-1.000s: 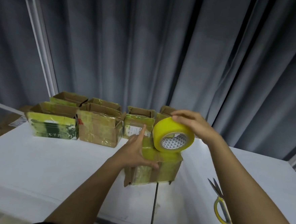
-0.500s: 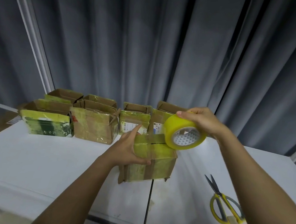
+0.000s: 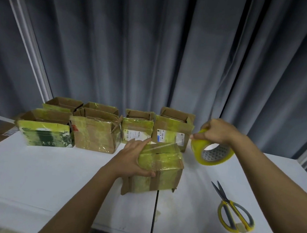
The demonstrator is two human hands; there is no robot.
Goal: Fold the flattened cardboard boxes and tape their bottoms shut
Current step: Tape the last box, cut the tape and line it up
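Note:
A small cardboard box (image 3: 165, 173), wrapped in yellowish tape, stands bottom-up on the white table (image 3: 36, 171) in front of me. My left hand (image 3: 137, 160) grips its top left edge, thumb on the near side and fingers across the top. My right hand (image 3: 218, 132) holds a yellow tape roll (image 3: 212, 153) in the air just right of the box. A clear strip of tape stretches from the roll to the box top.
Several folded, taped boxes stand open-topped in rows at the back of the table, such as a green-printed box (image 3: 48, 134) and a plain brown box (image 3: 96, 136). Yellow-handled scissors (image 3: 233, 213) lie at the right. Grey curtains hang behind.
My right hand has carried the tape roll from over the box out to the right, drawing a strip of tape across the top. My left hand has settled lower onto the box.

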